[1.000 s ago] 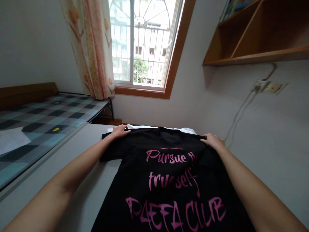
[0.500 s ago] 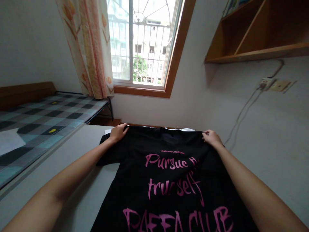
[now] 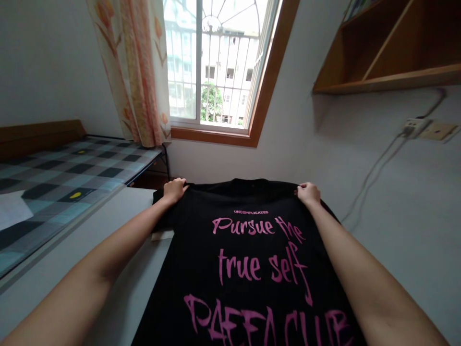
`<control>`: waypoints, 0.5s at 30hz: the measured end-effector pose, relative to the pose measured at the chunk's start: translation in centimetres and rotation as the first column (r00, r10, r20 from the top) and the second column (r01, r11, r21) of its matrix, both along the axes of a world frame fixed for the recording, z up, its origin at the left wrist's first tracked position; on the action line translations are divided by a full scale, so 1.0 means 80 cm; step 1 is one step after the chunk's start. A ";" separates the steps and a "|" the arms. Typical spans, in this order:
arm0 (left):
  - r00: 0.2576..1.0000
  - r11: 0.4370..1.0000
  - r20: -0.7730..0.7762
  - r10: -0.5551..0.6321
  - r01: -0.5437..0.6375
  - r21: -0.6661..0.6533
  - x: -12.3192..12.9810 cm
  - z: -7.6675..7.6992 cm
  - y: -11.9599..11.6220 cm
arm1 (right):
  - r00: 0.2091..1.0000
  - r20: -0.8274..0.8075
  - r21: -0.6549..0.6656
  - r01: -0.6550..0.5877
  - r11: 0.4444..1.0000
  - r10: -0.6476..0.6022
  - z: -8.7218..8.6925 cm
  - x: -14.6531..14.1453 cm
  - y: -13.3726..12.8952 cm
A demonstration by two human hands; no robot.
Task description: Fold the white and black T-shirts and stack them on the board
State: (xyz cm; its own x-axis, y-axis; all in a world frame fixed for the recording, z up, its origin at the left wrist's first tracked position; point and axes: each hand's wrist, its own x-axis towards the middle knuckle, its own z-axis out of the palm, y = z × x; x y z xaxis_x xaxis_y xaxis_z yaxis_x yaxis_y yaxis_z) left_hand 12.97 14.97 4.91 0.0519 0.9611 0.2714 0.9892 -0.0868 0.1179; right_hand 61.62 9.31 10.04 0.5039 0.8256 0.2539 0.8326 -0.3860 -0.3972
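A black T-shirt with pink lettering is stretched out in front of me, collar at the far end. My left hand is closed on its left shoulder, fingers pinching the cloth. The right shoulder is pinched by my right hand, closed at about the same height. Between the hands the collar edge stands up against the wall behind. The left sleeve hangs below my left wrist, while my right forearm covers part of the shirt's right side. Its lower hem lies outside the view.
A white tabletop lies under the shirt. To the left is a bed with a checked mattress and a paper sheet. Ahead are a curtain and barred window. A wooden shelf and a socket with cables are on the right wall.
Both hands have lifted the shirt's shoulders slightly. The collar has risen and the cloth is flatter, so the lettering reads more clearly. The view has shifted a little.
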 end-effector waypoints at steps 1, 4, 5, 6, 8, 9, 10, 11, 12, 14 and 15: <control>1.000 0.999 -0.009 -0.005 0.005 -0.031 0.000 -0.010 0.000 | 0.997 0.010 -0.055 -0.073 0.996 0.073 -0.012 -0.006 -0.001; 1.000 0.998 0.010 -0.018 0.019 -0.068 -0.003 -0.033 0.001 | 0.975 0.015 -0.124 -0.217 0.968 0.220 -0.039 -0.018 -0.010; 0.999 0.998 0.028 -0.022 0.024 -0.066 -0.005 -0.036 0.002 | 0.970 0.014 -0.129 -0.239 0.962 0.242 -0.043 -0.019 -0.013; 0.998 0.997 0.053 -0.024 0.028 -0.066 -0.009 -0.037 0.004 | 0.964 0.014 -0.137 -0.260 0.956 0.264 -0.044 -0.017 -0.017; 0.993 0.995 0.116 -0.003 0.015 -0.099 -0.021 -0.032 0.010 | 0.952 0.010 -0.157 -0.301 0.941 0.306 -0.040 -0.004 -0.024; 0.989 0.991 0.146 0.024 -0.004 -0.134 -0.029 -0.028 0.012 | 0.947 0.018 -0.169 -0.313 0.935 0.321 -0.036 0.008 -0.029; 0.984 0.983 0.169 0.059 -0.028 -0.181 -0.038 -0.023 0.015 | 0.947 0.041 -0.180 -0.308 0.934 0.320 -0.032 0.021 -0.034; 0.979 0.971 0.182 0.092 -0.047 -0.234 -0.049 -0.018 0.017 | 0.950 0.071 -0.193 -0.285 0.939 0.303 -0.029 0.037 -0.042; 0.976 0.957 0.184 0.116 -0.060 -0.285 -0.061 -0.014 0.018 | 0.957 0.116 -0.201 -0.239 0.950 0.265 -0.026 0.054 -0.052; 0.978 0.936 0.175 0.113 -0.046 -0.350 -0.086 -0.007 0.016 | 0.981 0.150 -0.228 -0.087 0.970 0.123 -0.027 0.087 -0.077; 0.978 0.940 0.191 0.090 -0.020 -0.339 -0.098 -0.005 0.014 | 0.991 0.117 -0.260 -0.033 0.965 0.065 -0.031 0.100 -0.093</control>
